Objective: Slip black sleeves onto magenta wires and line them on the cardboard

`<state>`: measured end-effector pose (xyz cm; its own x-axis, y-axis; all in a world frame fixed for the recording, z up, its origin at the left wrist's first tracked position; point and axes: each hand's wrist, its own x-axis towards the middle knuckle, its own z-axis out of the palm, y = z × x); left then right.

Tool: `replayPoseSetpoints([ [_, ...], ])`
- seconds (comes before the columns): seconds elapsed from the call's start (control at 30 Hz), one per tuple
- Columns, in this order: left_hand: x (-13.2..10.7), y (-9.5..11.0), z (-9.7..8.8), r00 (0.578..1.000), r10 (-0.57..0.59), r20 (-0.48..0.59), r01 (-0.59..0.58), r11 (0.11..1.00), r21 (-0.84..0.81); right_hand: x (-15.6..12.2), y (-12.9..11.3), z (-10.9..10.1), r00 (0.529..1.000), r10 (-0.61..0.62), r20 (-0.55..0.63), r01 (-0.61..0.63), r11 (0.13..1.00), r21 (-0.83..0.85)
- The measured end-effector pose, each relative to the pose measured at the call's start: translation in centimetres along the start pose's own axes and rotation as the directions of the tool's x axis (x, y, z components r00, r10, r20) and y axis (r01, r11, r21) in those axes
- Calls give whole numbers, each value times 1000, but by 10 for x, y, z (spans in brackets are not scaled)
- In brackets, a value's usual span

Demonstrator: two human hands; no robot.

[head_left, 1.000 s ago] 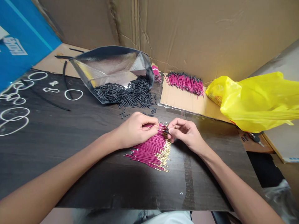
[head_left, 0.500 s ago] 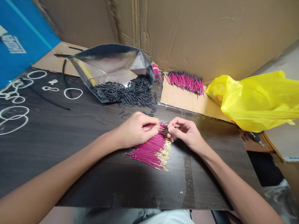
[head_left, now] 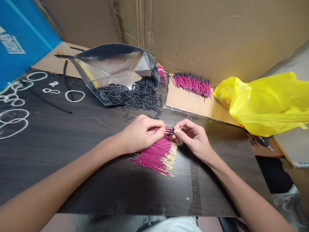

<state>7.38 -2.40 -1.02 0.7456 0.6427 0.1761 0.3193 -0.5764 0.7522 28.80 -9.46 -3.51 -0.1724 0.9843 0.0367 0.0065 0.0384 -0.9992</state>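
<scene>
Wires everywhere on our bench: a magenta pile is fanned out right in front of us, gold tips mostly to the right. Our left hand is over the far side of the pile, thumb and fingertips pressed together, though we can't tell if a wire is caught in that grip. Our right hand is just beside it, grip clamped on a little black tube near the gold ends. Behind the hands, a foil bag lies open with loads of tubes spilling out. Right of that we've got a banded bundle, then black-ended wires on some cardboard, next to a yellow bag.
</scene>
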Motion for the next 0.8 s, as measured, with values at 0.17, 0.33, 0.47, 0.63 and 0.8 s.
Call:
replayPoseSetpoints([
  [0.17,0,1,-1,1000,-15,22,15,1000,-26,-2,3,0,1000,-31,3,31,998,-46],
  [0.33,0,0,0,999,-19,39,19,1000,-5,-3,4,0,998,-57,11,58,989,-134],
  [0.47,-1,0,1,998,-20,57,18,999,35,-4,4,0,996,-92,17,94,974,-206],
  [0.63,-1,-1,-3,996,-18,93,11,998,69,-5,4,0,986,-168,14,166,950,-265],
  [0.8,-1,-1,-7,983,-22,184,27,999,-26,-7,2,0,982,-185,27,185,940,-287],
])
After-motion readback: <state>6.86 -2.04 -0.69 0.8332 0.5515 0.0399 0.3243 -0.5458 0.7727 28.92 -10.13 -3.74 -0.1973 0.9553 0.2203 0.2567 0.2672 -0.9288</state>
